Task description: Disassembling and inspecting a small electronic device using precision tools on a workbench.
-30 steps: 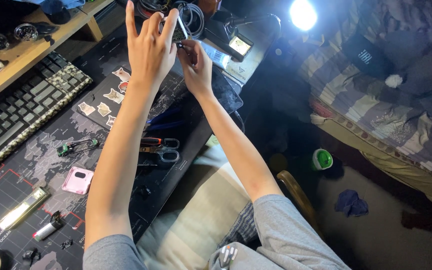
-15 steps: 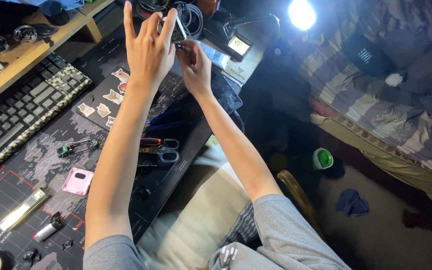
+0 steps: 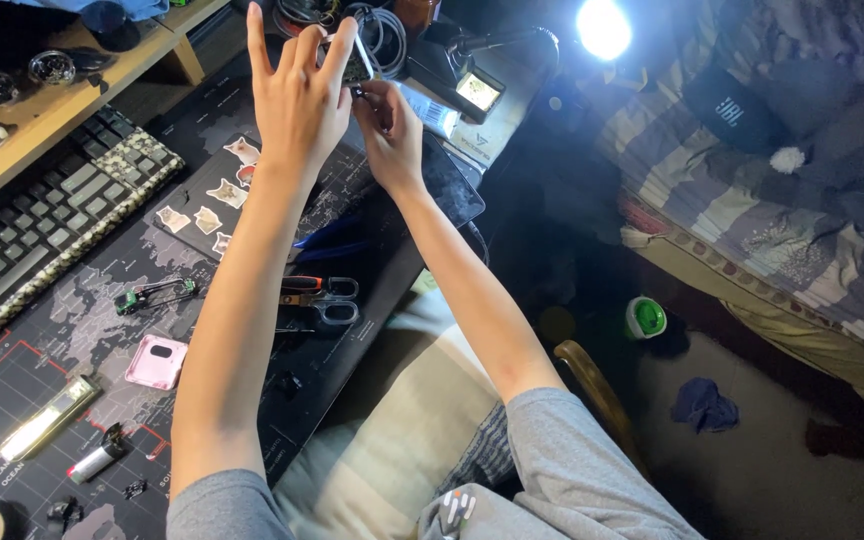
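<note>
Phone-like flat device [image 3: 357, 60] held up at top centre of frame, angled to the lamp [image 3: 602, 27]. Left hand [image 3: 297, 95] pinching its edge, other fingers fanned clear. Right hand [image 3: 389, 135] closed on some small tool, hard to identify. Free room below; keyboard [image 3: 47, 215] well apart, left.

1. Both arms are stretched forward, with the elbows almost straight
2. The left hand [image 3: 297, 95] is raised, its fingers spread upward
3. The right hand [image 3: 392, 130] is curled, with the fingertips pinched near the left hand
</note>
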